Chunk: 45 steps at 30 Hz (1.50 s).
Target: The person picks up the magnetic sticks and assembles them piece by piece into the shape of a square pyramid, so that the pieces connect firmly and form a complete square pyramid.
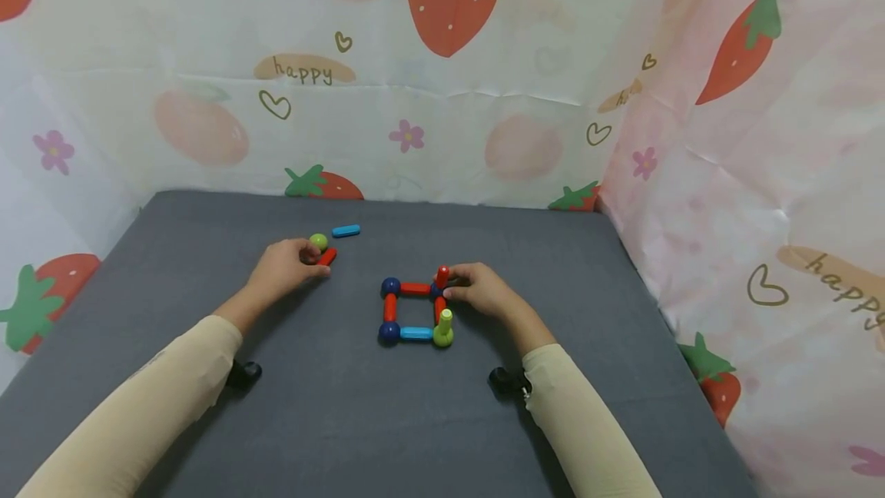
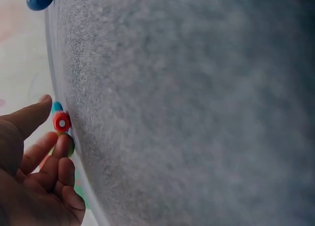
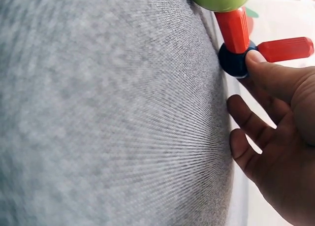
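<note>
A square of sticks and balls lies mid-table: red sticks (image 1: pixel 415 288) on three sides, a light blue stick (image 1: pixel 416 333) in front, dark blue balls at three corners and a green ball (image 1: pixel 443 339) at the front right. Upright on the right-hand corners stand a red stick (image 1: pixel 442 275) and a green stick (image 1: pixel 445 318). My right hand (image 1: pixel 485 290) pinches the back right dark blue ball (image 3: pixel 233 61), thumb on its near side. My left hand (image 1: pixel 285 269) reaches around a loose red stick (image 2: pixel 62 121), thumb and fingers spread apart on either side of it.
Beside the left fingers sits a loose green ball (image 1: pixel 319 240), with a light blue stick (image 1: pixel 346 230) just behind it. Grey cloth covers the table (image 1: pixel 346 421). A strawberry-print curtain (image 1: pixel 456 129) hangs along the back and sides.
</note>
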Motion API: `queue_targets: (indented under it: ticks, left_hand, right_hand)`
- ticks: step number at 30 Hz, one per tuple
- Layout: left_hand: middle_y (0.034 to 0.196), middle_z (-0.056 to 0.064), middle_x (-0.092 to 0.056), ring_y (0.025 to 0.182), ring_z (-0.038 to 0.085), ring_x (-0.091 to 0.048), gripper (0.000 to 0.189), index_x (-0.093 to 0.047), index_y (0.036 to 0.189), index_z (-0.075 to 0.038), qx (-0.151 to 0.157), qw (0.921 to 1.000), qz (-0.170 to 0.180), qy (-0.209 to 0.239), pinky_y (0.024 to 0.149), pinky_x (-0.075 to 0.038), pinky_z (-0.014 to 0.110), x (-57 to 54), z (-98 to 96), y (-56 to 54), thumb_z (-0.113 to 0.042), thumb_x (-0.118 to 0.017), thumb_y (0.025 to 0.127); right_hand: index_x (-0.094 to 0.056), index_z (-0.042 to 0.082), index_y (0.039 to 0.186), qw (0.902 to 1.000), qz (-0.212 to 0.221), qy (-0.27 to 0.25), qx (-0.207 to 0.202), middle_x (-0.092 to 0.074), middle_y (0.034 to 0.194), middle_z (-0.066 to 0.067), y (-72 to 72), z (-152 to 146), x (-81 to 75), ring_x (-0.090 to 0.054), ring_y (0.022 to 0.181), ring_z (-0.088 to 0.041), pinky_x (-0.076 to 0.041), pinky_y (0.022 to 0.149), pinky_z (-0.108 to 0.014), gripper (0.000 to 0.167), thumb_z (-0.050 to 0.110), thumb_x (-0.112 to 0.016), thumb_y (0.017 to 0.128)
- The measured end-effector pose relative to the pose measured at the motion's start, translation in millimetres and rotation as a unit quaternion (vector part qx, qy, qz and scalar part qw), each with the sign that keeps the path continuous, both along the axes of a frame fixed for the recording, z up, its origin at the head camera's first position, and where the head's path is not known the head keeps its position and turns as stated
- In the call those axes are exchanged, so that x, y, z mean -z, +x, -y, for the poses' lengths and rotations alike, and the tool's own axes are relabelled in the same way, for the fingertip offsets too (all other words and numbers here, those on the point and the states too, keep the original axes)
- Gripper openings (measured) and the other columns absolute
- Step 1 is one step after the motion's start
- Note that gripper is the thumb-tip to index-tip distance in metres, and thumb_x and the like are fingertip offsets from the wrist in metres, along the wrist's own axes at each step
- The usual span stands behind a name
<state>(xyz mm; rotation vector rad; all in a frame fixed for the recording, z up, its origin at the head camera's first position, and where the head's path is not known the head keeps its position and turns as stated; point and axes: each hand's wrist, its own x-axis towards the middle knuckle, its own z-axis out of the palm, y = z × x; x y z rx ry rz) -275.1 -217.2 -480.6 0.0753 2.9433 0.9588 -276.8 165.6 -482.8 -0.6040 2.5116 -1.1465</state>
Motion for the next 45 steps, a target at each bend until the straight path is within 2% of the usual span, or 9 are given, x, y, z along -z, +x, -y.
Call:
queue_targets:
  ticks: [11,19,24,28,32,36,45]
  left_hand:
    - [0.113,0.017,-0.07,0.097,0.03,-0.063,0.041,-0.068,0.119,-0.001,-0.006,0.9995,0.003,-0.03,0.086,-0.051,0.047,0.2,-4.0,-2.8,-0.032,-0.076,0.094]
    - [0.104,0.015,-0.071,0.085,0.027,-0.063,0.033,-0.07,0.117,0.0,0.017,0.9988,-0.001,-0.046,0.077,-0.051,0.042,1.3,-5.1,-6.1,-0.025,-0.072,0.095]
    - [0.104,0.015,-0.071,0.085,0.027,-0.063,0.028,-0.071,0.116,-0.002,0.02,0.9989,0.004,-0.042,0.077,-0.052,0.043,0.3,-7.2,-5.9,-0.02,-0.07,0.095]
    - [0.108,0.016,-0.071,0.089,0.028,-0.062,0.028,-0.07,0.117,-0.003,0.02,0.9993,0.002,-0.03,0.08,-0.052,0.043,-1.7,-10.4,-4.4,-0.022,-0.069,0.096]
    - [0.114,0.018,-0.069,0.087,0.028,-0.063,0.032,-0.067,0.121,-0.004,0.018,0.9998,0.009,0.001,0.073,-0.054,0.038,-7.3,-15.3,0.1,-0.025,-0.069,0.097]
    - [0.118,0.018,-0.067,0.086,0.028,-0.062,0.031,-0.065,0.123,-0.005,0.022,0.9986,0.013,0.047,0.066,-0.051,0.032,-14.5,-22.2,9.8,-0.024,-0.068,0.099]
    - [0.117,0.014,-0.065,0.088,0.027,-0.053,0.026,-0.063,0.122,-0.007,0.037,0.991,-0.01,0.128,0.065,-0.049,0.034,-23.0,-36.9,33.2,-0.022,-0.067,0.1]
  right_hand:
    - [-0.071,0.017,0.13,1.0,-0.006,0.005,-0.004,-0.072,0.125,-0.003,0.1,1.2,-0.9,-0.067,0.11,-0.017,-0.053,0.093,-0.038,0.032,0.017,-0.071,0.098]
    - [-0.072,0.017,0.129,1.0,-0.003,0.007,0.001,-0.072,0.124,-0.002,0.0,1.8,-2.0,-0.066,0.109,-0.017,-0.053,0.092,-0.037,0.032,0.016,-0.072,0.097]
    - [-0.072,0.017,0.129,0.9999,-0.005,0.011,0.001,-0.072,0.124,-0.002,-0.4,1.8,-2.6,-0.066,0.108,-0.017,-0.052,0.091,-0.036,0.032,0.017,-0.072,0.097]
    - [-0.072,0.017,0.13,0.9999,-0.001,0.011,0.001,-0.072,0.125,-0.001,-1.2,1.6,-2.2,-0.066,0.108,-0.017,-0.052,0.092,-0.036,0.032,0.016,-0.071,0.097]
    - [-0.071,0.017,0.13,1.0,0.004,0.006,0.001,-0.071,0.126,-0.002,-1.4,1.1,-2.2,-0.066,0.111,-0.017,-0.052,0.093,-0.036,0.033,0.016,-0.071,0.097]
    - [-0.071,0.017,0.13,1.0,0.003,0.003,0.001,-0.071,0.126,-0.002,-0.7,0.4,-2.4,-0.066,0.113,-0.018,-0.052,0.095,-0.038,0.033,0.015,-0.071,0.097]
    - [-0.071,0.016,0.13,1.0,0.004,0.006,0.007,-0.071,0.126,-0.003,-0.7,0.9,-0.2,-0.066,0.112,-0.018,-0.053,0.096,-0.039,0.033,0.016,-0.072,0.097]
